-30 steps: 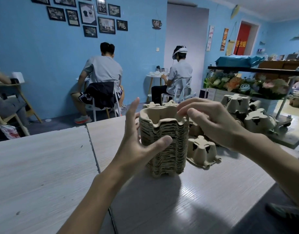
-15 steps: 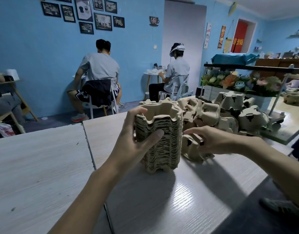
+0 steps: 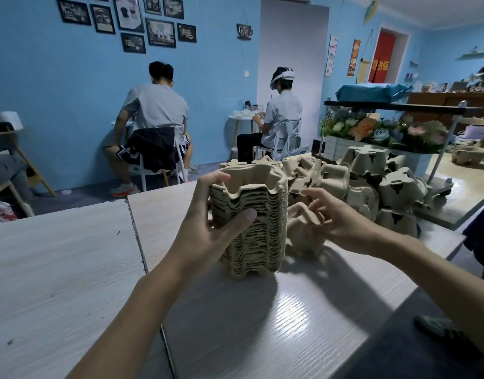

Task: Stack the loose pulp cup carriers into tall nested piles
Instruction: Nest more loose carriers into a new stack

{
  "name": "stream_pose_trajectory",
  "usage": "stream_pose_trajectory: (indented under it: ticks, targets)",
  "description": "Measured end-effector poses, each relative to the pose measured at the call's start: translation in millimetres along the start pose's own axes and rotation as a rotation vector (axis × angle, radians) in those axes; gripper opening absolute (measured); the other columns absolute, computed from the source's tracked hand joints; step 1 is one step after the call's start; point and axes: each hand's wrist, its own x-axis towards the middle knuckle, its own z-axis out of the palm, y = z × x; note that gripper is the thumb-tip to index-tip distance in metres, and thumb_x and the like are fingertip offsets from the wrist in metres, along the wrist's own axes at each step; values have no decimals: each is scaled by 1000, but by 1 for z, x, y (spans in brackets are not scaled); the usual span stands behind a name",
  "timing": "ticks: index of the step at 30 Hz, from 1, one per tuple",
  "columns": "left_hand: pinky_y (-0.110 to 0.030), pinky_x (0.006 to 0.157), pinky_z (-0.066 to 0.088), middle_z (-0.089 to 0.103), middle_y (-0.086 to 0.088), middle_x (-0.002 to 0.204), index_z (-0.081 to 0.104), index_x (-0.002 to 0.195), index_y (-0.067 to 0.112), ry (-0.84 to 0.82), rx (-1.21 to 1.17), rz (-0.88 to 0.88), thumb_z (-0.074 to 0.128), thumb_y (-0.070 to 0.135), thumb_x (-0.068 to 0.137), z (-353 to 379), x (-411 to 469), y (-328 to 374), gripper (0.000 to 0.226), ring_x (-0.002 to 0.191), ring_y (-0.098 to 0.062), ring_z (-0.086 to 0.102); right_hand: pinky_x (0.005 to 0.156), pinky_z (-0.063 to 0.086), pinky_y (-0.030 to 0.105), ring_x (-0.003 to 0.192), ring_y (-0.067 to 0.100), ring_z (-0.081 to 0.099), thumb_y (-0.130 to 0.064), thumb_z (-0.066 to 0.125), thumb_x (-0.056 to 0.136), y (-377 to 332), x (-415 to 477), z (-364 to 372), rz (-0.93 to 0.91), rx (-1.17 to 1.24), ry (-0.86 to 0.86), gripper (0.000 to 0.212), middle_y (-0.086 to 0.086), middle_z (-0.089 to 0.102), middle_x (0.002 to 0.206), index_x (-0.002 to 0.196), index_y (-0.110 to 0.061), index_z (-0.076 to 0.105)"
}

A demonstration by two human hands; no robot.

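Left hand (image 3: 205, 233) fingers clamp the nested pile (image 3: 256, 242); right hand (image 3: 342, 222) fingers curl round a loose carrier (image 3: 301, 237), which must nest on top next.

The left hand (image 3: 208, 231) and right hand (image 3: 342, 222) are bare, with bare forearms to the frame's edge.

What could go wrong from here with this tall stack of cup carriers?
1. The nested stack is tall and braced only by the left hand on one side; pressing another carrier on could tip it.
2. The right hand grips a loose carrier right beside the stack; lifting it may bump the stack.
3. The heap of loose carriers behind is piled unevenly; pulling from it may send some sliding off the table.
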Motion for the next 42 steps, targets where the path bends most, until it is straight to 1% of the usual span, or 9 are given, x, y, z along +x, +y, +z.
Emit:
stream_pose_trajectory:
  ticks: [7,11,13,17,23,27,31,38,42]
  targets:
    - [-28,82,56,59,37,107,44,125,33,-15,12,4,76,37,80,-2,1,-1,54,100,-3,63,72,54,17,97,15,60,5,62,90,11,-18,7,75,372,213,71,9,54,106,145,-29,34]
    - [-23,79,53,62,25,107,45,126,40,-8,-25,-23,76,43,78,-4,2,-4,57,101,-3,62,86,53,22,111,22,59,2,72,83,15,-29,13,33,220,120,95,13,47,125,140,-58,26]
    - [-21,78,53,63,17,114,45,128,40,-10,-49,-35,76,45,75,-5,2,-6,61,103,-5,62,91,50,20,121,19,51,0,77,80,13,-34,10,23,149,70,99,6,38,135,141,-57,24]
    - [-20,81,52,61,7,123,45,127,40,-27,-61,-39,76,46,74,-5,2,-7,62,109,-7,61,107,35,28,130,11,37,-44,82,68,0,-37,3,75,82,-43,83,-8,32,142,138,-49,36]
    - [-19,82,51,60,19,118,44,127,41,-29,-37,-41,74,35,80,-7,2,-7,56,104,0,60,91,55,45,103,21,64,-74,76,57,0,-37,3,122,200,106,63,3,61,114,108,-43,57]
    - [-19,82,52,62,25,113,43,131,40,-27,-39,-55,74,35,79,-7,2,-5,61,105,0,62,79,60,36,96,24,67,-46,76,70,-22,-35,-14,-11,291,350,45,9,62,106,105,-28,54]
    - [-17,85,52,62,26,123,32,142,41,-25,-39,-75,75,36,79,-7,2,-4,77,117,-1,60,66,54,18,79,2,65,-36,68,84,-74,-24,-31,-211,497,504,40,3,58,97,112,-17,47]
    - [-13,80,52,64,16,126,13,151,43,2,-90,-135,78,34,71,-8,5,-1,105,116,-1,62,74,54,22,83,4,66,-35,64,85,-125,2,-8,-290,527,308,44,6,62,99,119,-12,47]
    - [-15,80,53,68,19,118,3,154,44,9,-91,-125,79,35,68,-9,6,-3,115,114,-1,64,81,55,30,92,11,65,-53,67,78,-122,8,8,-243,493,235,55,2,64,101,119,-20,52]
